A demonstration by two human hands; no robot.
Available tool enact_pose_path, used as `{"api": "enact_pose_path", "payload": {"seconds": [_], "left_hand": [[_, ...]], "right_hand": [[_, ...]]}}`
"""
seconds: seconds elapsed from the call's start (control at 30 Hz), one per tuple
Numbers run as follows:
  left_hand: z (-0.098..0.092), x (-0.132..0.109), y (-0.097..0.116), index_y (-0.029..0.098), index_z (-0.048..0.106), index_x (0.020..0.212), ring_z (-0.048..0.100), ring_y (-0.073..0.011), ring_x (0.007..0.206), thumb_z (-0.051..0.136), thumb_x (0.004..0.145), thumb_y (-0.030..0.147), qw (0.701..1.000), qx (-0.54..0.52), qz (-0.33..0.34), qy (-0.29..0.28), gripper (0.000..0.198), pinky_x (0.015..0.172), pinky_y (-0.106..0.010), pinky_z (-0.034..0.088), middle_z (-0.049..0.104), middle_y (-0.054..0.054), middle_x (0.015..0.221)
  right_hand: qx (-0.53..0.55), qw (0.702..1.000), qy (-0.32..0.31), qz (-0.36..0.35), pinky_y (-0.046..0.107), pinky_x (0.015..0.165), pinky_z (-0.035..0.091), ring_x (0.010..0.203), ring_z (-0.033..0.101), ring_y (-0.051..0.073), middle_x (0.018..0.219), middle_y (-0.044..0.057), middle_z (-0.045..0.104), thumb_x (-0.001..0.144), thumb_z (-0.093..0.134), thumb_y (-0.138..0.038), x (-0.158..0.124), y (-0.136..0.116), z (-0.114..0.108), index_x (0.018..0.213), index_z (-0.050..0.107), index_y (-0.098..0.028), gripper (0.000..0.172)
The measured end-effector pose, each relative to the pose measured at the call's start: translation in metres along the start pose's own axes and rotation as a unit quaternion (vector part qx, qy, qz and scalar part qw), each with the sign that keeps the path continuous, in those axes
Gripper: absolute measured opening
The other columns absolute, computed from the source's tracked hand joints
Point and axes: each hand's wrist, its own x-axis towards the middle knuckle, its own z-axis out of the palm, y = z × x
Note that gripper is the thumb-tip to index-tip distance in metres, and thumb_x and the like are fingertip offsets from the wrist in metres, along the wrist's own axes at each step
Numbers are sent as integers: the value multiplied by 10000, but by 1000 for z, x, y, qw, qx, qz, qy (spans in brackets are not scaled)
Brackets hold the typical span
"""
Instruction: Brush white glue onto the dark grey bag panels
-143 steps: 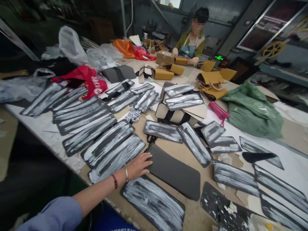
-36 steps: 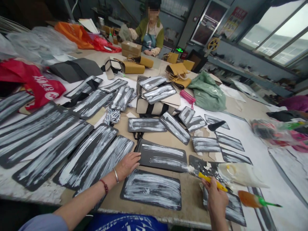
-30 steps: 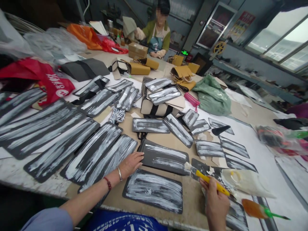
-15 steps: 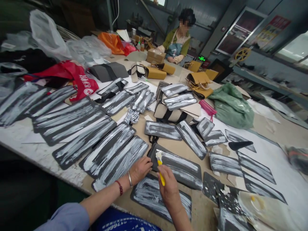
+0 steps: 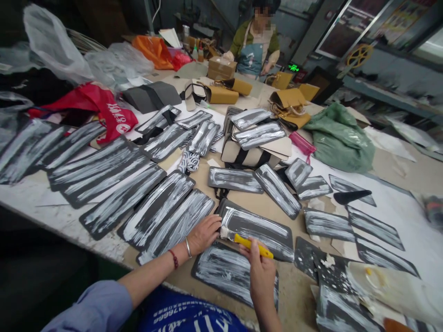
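In my right hand (image 5: 261, 265) is a glue brush (image 5: 254, 244) with a yellow handle, gripped by closed fingers. Its white-coated tip touches the near left part of a dark panel (image 5: 263, 226) streaked with white paste. My left hand (image 5: 206, 233) has its fingers together on that panel's left edge, holding it; the fingertips are partly hidden. Just below lies another white-streaked panel (image 5: 224, 272), partly covered by my right forearm. To the left of my left hand rests a coated panel (image 5: 183, 221).
Several coated panels lie around the table. At right are a paste-spattered dark sheet (image 5: 308, 258) and a whitish container (image 5: 384, 281) lying on its side. Farther back are a green bag (image 5: 342, 138), mustard bag pieces (image 5: 223, 94) and a red bag (image 5: 100, 108). A co-worker (image 5: 254, 46) stands across the table.
The brush has swung from pointing away to lying sideways, its tip now lower and nearer my left hand. A white stroke now runs along the panel's left end. My left hand still holds the edge.
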Motion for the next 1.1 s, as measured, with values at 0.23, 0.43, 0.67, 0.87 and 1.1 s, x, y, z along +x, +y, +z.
{"api": "enact_pose_path", "payload": {"seconds": [0.23,0.43,0.67,0.87,1.1], "left_hand": [[-3,5,-9,154,563,935,533,-196,1000,491,821,158,998,25,46,-44,135,911,-413,448,604,-80,1056],[-8,11,-6,160,576,913,532,-199,969,502,817,161,996,43,52,-57,121,878,-397,461,607,-73,1035],[-6,8,-5,158,558,945,535,-212,931,552,793,206,995,37,31,-83,160,815,-385,484,591,-88,1058],[2,5,-4,182,569,905,554,-184,878,490,821,180,998,45,9,-53,115,775,-352,496,600,-67,1034],[2,6,-5,183,574,924,568,-185,874,452,845,207,998,52,33,-34,147,766,-337,505,614,-64,1028]], "right_hand": [[30,994,83,64,354,697,536,716,642,233,767,60,659,693,603,-557,7,17,-28,939,573,-134,491],[-142,961,235,46,380,714,514,715,644,257,696,63,662,678,521,-643,18,12,-117,931,582,-132,573],[-262,925,275,-29,391,803,458,812,626,263,751,76,665,712,442,-663,20,3,-142,881,596,-166,547],[-258,919,299,-5,405,752,474,766,631,283,651,72,653,684,448,-665,23,1,-158,857,604,-164,552],[-7,973,232,8,360,699,523,703,646,234,733,62,666,679,589,-571,64,17,-154,915,583,-133,498]]}}
